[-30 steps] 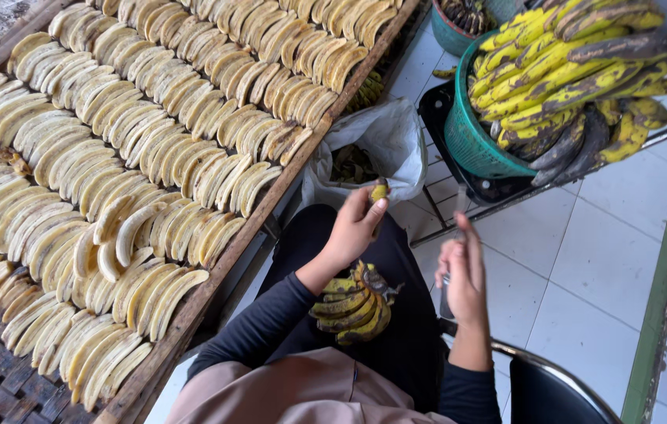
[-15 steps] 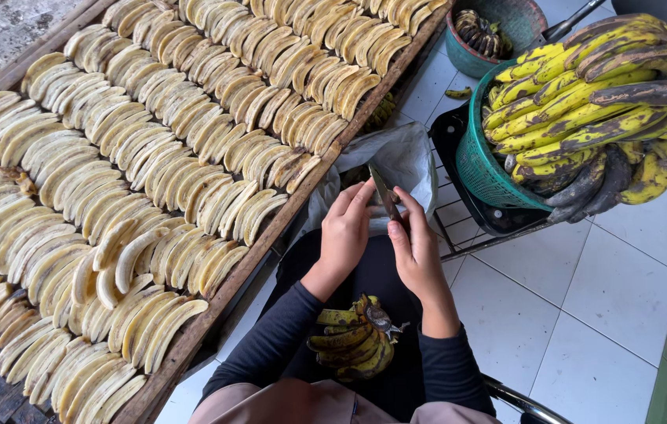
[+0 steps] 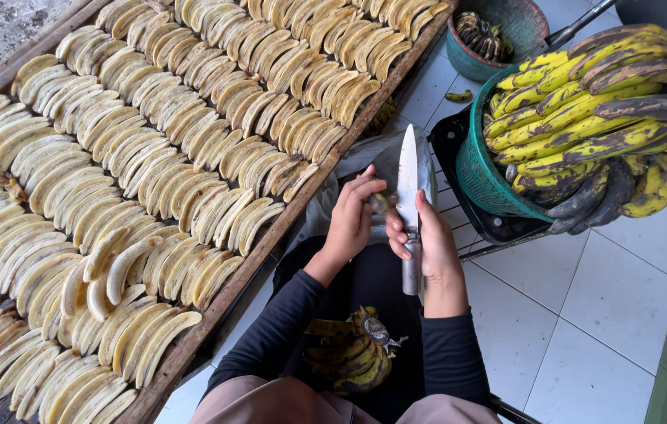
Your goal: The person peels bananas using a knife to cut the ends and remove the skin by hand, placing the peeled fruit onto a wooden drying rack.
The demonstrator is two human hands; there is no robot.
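Right hand grips a broad steel knife, blade pointing away, just beside the small dark-skinned banana pinched in the left hand.

Upright steel knife beside small, apparently unpeeled banana, above lap.

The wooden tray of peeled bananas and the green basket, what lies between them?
In the head view, both hands: the left hand holding a banana, the right hand holding a knife, over grey cloth.

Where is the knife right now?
The knife stands blade-up in the right hand, mid-frame in the head view, beside the left hand and left of the green basket.
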